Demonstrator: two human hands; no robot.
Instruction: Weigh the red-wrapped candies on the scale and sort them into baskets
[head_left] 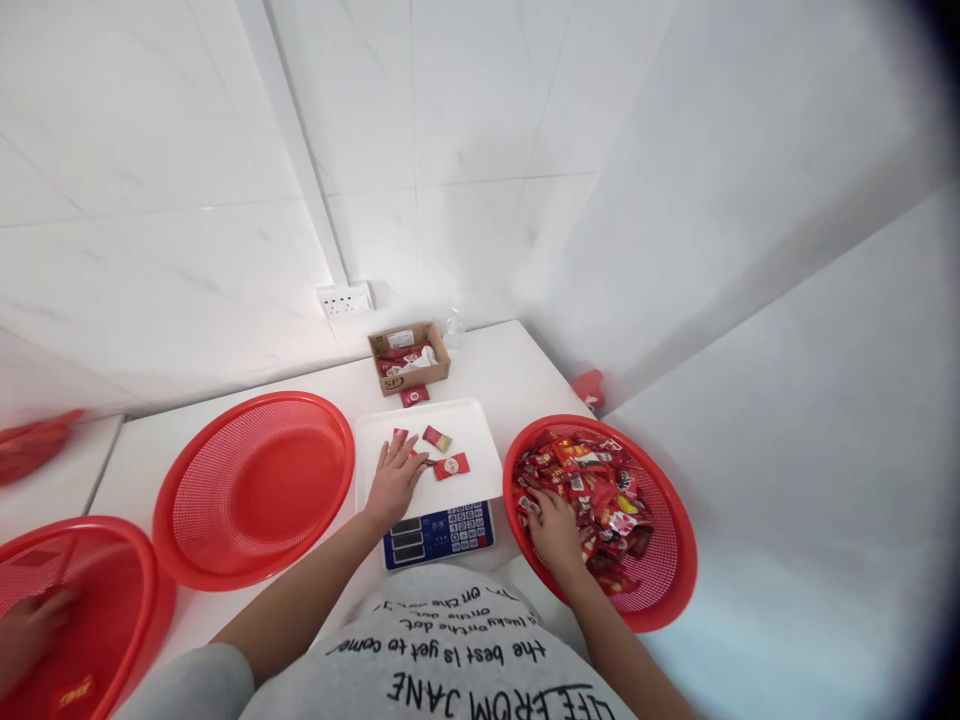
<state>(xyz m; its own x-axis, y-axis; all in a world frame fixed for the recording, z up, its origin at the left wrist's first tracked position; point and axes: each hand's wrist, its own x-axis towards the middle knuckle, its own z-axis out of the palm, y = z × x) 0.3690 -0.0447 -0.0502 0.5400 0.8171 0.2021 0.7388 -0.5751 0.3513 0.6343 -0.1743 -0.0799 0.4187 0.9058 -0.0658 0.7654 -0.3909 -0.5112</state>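
Note:
My left hand [395, 482] lies over the white tray of a digital scale [476, 425], its fingers stretched out and apart. Its fingertips touch small wrapped packets on the tray, partly covering a red one. Beside them lie a red packet [451, 466] with a white round mark and a pink and yellowish packet [437, 438]. To the right, my right hand [556, 535] reaches into a red plastic basket [679, 560] holding many red snack packets [600, 490]. Its thumb and finger close around a small packet at the basket's left side; the other fingertips are partly hidden.
A wide red basket [255, 395] stands left of the scale. Further left, another person's hand [37, 630] is inside a second red basket [142, 540]. Behind the scale sits a small cardboard box [409, 380] of packets, near a clear plastic bottle [453, 328] and the wall.

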